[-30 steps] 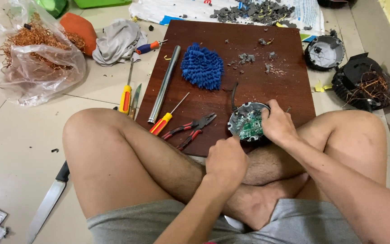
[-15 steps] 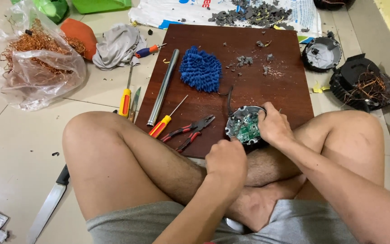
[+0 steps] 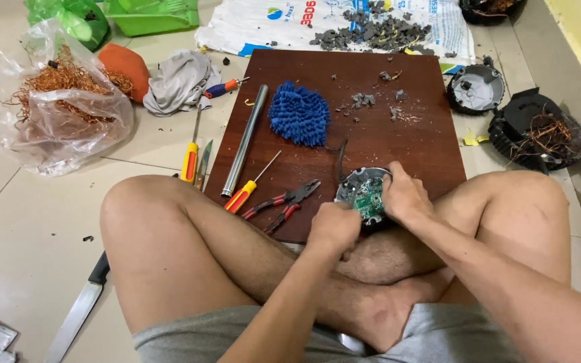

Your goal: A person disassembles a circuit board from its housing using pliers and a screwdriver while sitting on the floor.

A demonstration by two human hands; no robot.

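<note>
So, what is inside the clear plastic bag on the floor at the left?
The clear plastic bag holds a tangled heap of thin copper wire. The crumpled plastic hides the lower part, so anything beneath the wire cannot be seen.

Round circuit-board part (image 3: 366, 196) half hidden by both hands; knife (image 3: 75, 314) tip cut off at bottom edge.

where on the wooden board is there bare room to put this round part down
Bare: the brown wooden board right of the blue fuzzy mitt, below the grey crumbs. Crowded: the front left, with red-handled pliers, yellow-handled screwdriver and metal rod.
</note>
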